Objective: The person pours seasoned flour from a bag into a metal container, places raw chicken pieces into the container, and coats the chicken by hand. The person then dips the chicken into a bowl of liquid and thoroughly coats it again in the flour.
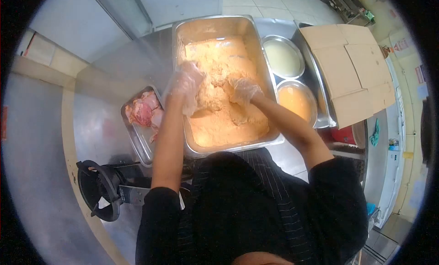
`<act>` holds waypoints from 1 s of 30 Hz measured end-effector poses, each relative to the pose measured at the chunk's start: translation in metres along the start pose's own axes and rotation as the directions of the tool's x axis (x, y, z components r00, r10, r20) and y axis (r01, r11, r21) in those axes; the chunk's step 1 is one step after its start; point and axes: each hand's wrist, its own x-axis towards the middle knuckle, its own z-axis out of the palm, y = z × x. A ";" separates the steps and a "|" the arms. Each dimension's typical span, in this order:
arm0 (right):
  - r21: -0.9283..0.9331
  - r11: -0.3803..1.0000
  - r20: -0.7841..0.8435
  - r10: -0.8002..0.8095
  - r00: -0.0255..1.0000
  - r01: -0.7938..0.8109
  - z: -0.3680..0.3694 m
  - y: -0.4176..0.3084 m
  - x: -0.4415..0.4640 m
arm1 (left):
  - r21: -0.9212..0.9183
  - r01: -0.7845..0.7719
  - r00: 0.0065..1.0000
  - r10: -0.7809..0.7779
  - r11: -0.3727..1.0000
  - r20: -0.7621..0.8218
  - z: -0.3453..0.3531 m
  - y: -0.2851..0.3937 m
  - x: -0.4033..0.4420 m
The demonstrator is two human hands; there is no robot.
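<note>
A deep steel pan (pixel 180 40) holds a thick layer of orange-tan breading flour (pixel 228 132). My left hand (pixel 188 82), in a loose clear plastic glove, is over the left side of the flour; its fingers are blurred. My right hand (pixel 244 90), gloved the same way, reaches into the flour from the right, its fingertips hidden by flour and glove. Between both hands lie lumpy, flour-coated pieces (pixel 217 79) whose kind I cannot make out. Left of the pan, raw meat pieces (pixel 144 110) lie in a shallow steel tray (pixel 145 151), partly behind my left forearm.
To the right stand a round pan of pale liquid (pixel 284 59) and a bowl of orange liquid (pixel 295 102). Flattened cardboard (pixel 350 73) covers a steel container beyond them. A black burner ring (pixel 98 190) sits at lower left, and a red bucket (pixel 345 135) is lower right.
</note>
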 end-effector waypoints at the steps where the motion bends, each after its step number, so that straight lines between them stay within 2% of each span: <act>1: 0.100 0.987 0.095 0.113 0.989 -0.122 -0.008 -0.002 0.003 | 0.293 -0.121 0.961 0.186 0.948 -0.206 0.021 -0.019 0.039; 2: 0.092 0.989 0.085 0.108 0.991 -0.116 -0.026 -0.007 0.003 | 0.576 -0.152 0.851 0.403 0.803 -0.337 0.044 -0.036 0.077; 3: 0.063 0.987 0.141 0.137 0.980 -0.147 -0.050 -0.014 -0.001 | 0.253 -0.219 0.835 0.315 0.943 -0.451 0.014 -0.024 0.079; 4: 0.033 0.984 0.199 0.167 0.966 -0.177 -0.064 -0.018 -0.002 | -0.100 -0.287 0.830 0.195 0.953 -0.523 -0.017 -0.009 0.076; 5: 0.028 0.985 0.192 0.164 0.968 -0.172 -0.065 -0.010 0.005 | -0.098 -0.287 0.825 0.194 0.953 -0.531 -0.027 -0.001 0.078; 6: 0.018 0.999 0.062 0.039 0.997 -0.041 -0.064 0.003 0.020 | -0.060 -0.294 0.824 0.221 0.954 -0.522 -0.036 0.007 0.080; 7: -0.010 0.996 -0.070 -0.090 0.993 0.089 -0.066 0.010 0.030 | -0.020 -0.302 0.821 0.250 0.953 -0.513 -0.045 0.011 0.086; 8: -0.014 0.996 -0.086 -0.093 0.992 0.092 -0.082 0.006 0.032 | 0.212 -0.273 0.806 0.344 0.938 -0.482 -0.015 -0.001 0.120; 10: 0.398 0.917 -0.196 0.046 0.979 0.037 -0.133 -0.018 0.030 | 0.640 -0.173 0.750 0.521 0.749 -0.407 0.041 -0.023 0.186; 11: 0.399 0.916 -0.211 0.046 0.976 0.043 -0.150 -0.029 0.030 | 0.225 -0.212 0.900 0.279 0.951 -0.334 0.040 -0.013 0.158; 12: 0.290 0.955 -0.227 0.124 0.966 -0.055 -0.163 -0.040 0.029 | -0.228 -0.111 0.988 0.083 0.967 -0.129 0.049 -0.004 0.113; 13: 0.180 0.971 -0.249 0.199 0.948 -0.156 -0.168 -0.046 0.028 | 0.315 -0.352 0.936 0.341 0.881 0.093 0.065 -0.007 0.099; 14: 0.187 0.970 -0.255 0.200 0.946 -0.155 -0.160 -0.044 0.030 | 0.681 -0.570 0.817 0.408 0.459 0.408 0.084 -0.009 0.081; 15: 0.150 0.989 -0.206 0.019 0.978 0.012 -0.142 -0.039 0.032 | 0.922 0.037 0.981 0.163 0.385 -0.107 0.084 0.041 -0.003; 16: 0.118 0.976 -0.149 -0.163 0.975 0.182 -0.131 -0.039 0.030 | 0.925 0.040 0.980 0.166 0.378 -0.110 0.099 0.033 -0.012; 18: -0.187 0.944 0.189 -0.236 0.953 0.270 -0.120 -0.073 0.007 | 0.682 -0.098 0.972 0.216 0.725 -0.090 0.154 0.002 0.001; 19: -0.185 0.943 0.189 -0.240 0.952 0.275 -0.098 -0.066 0.018 | 0.503 -0.165 0.967 0.239 0.848 -0.084 0.177 -0.012 0.009; 20: -0.308 0.911 0.160 -0.234 0.959 0.274 -0.057 -0.051 0.036 | 0.298 -0.225 0.962 0.261 0.928 -0.085 0.187 -0.019 0.012; 21: -0.424 0.866 0.132 -0.232 0.964 0.266 -0.034 -0.043 0.046 | 0.297 -0.219 0.964 0.254 0.929 -0.082 0.180 -0.016 0.008; 22: -0.417 0.866 0.141 -0.236 0.961 0.274 -0.038 -0.043 0.048 | 0.244 -0.135 0.990 0.120 0.960 0.074 0.163 -0.007 0.000; 23: -0.318 0.912 0.114 -0.233 0.966 0.258 -0.052 -0.042 0.054 | 0.205 -0.041 0.971 -0.010 0.978 0.238 0.148 -0.001 -0.010; 24: -0.213 0.948 0.085 -0.224 0.971 0.238 -0.068 -0.041 0.060 | 0.207 -0.038 0.968 -0.016 0.978 0.251 0.135 0.002 -0.019; 26: 0.002 0.969 -0.239 -0.240 0.941 0.248 -0.092 -0.029 0.069 | -0.048 -0.092 0.985 0.098 0.995 0.140 0.120 0.003 -0.032; 27: 0.149 0.952 -0.286 -0.218 0.933 0.268 -0.123 -0.041 0.050 | -0.049 -0.083 0.985 0.089 0.995 0.148 0.125 -0.003 -0.029; 28: 0.288 0.913 -0.330 -0.189 0.925 0.290 -0.149 -0.049 0.035 | -0.162 -0.106 0.989 0.122 0.981 0.089 0.135 -0.011 -0.021; 29: 0.286 0.912 -0.325 -0.196 0.925 0.294 -0.150 -0.044 0.036 | -0.272 -0.137 0.989 0.148 0.952 0.020 0.139 -0.015 -0.014; 30: 0.202 0.961 -0.336 -0.113 0.935 0.189 -0.154 -0.036 0.039 | -0.277 -0.133 0.990 0.143 0.952 0.016 0.139 -0.017 -0.009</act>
